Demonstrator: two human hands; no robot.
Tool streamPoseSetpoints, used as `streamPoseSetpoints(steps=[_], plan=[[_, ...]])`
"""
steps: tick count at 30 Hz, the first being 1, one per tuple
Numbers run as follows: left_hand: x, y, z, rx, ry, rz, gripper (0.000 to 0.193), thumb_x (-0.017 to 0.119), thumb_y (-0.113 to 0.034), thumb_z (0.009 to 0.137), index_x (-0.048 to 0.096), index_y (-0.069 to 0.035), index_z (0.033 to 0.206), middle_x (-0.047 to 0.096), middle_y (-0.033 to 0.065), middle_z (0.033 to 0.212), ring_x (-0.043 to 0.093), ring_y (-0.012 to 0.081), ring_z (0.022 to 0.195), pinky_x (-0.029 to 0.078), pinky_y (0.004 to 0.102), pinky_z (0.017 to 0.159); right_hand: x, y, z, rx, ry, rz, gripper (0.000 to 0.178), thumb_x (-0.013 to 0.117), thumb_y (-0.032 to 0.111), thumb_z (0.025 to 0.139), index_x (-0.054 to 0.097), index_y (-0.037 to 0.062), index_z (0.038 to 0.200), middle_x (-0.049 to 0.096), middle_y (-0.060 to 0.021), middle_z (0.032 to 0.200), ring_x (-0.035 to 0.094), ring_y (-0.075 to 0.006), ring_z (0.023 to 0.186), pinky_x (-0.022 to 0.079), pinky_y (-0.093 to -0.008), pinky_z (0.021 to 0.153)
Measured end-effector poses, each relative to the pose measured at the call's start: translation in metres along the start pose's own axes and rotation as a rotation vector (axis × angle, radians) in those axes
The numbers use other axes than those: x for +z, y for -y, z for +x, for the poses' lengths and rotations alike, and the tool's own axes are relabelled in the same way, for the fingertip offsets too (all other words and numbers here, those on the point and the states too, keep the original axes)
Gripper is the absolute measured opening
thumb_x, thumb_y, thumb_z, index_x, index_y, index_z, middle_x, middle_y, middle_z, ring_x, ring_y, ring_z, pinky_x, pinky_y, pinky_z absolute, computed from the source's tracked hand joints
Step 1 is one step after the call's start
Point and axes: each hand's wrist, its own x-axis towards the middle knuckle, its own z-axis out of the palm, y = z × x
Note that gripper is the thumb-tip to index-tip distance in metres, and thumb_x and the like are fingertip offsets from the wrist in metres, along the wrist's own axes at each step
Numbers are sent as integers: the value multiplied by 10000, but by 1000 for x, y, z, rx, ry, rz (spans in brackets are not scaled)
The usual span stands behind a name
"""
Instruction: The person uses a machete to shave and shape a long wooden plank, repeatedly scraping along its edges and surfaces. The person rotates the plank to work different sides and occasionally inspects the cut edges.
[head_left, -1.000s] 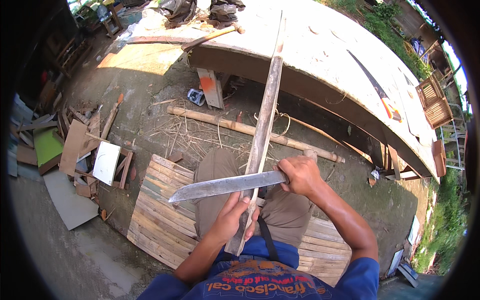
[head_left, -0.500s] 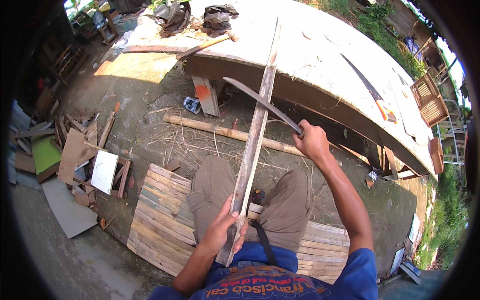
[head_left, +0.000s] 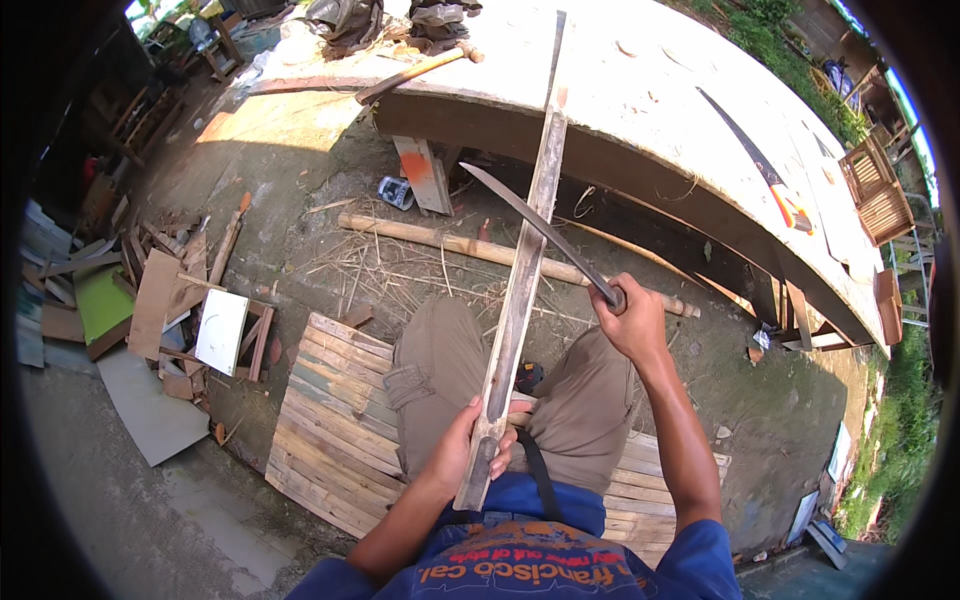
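Now the left hand (head_left: 470,445), fingers clenched, grips the near end of a long grey split bamboo slat (head_left: 520,290) over the lap; its far end rests on the pale workbench (head_left: 640,110). Since a second ago the right hand (head_left: 630,320), fist closed on a long-bladed machete (head_left: 535,228), has lifted the blade off the slat, arm extended forward.

Knife handle hidden inside right hand (head_left: 632,322); blade (head_left: 540,235) part-covered where it passes behind the long slat (head_left: 520,290); slat's lower end masked by left hand (head_left: 470,450); saw (head_left: 765,165) teeth too small to tell
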Motion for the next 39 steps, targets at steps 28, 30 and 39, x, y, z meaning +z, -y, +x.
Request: streamPoseSetpoints(steps=[28,30,39], plan=[[7,-2,-2,-6,244,-284,531,279,-557,1069,509,-86,1154,386,-14,747,311,81,498,273,233,426,15,32,-20,-215,106,-37,257,781,187,744,633,59,910,675,-173,696,688,-384,674,535,-455,612],[9,-4,-3,-13,244,-296,532,274,-554,1070,511,-84,1152,381,-12,743,307,84,498,270,235,426,12,31,2,55,123,-42,234,771,173,765,638,55,916,675,-182,683,690,-386,670,529,-464,599],[-7,-12,-1,-44,253,-326,526,308,-572,1054,464,-77,1144,370,-16,760,315,83,522,277,224,437,28,4,0,-40,80,-74,200,763,171,790,629,62,891,686,-181,734,681,-397,670,545,-466,613]])
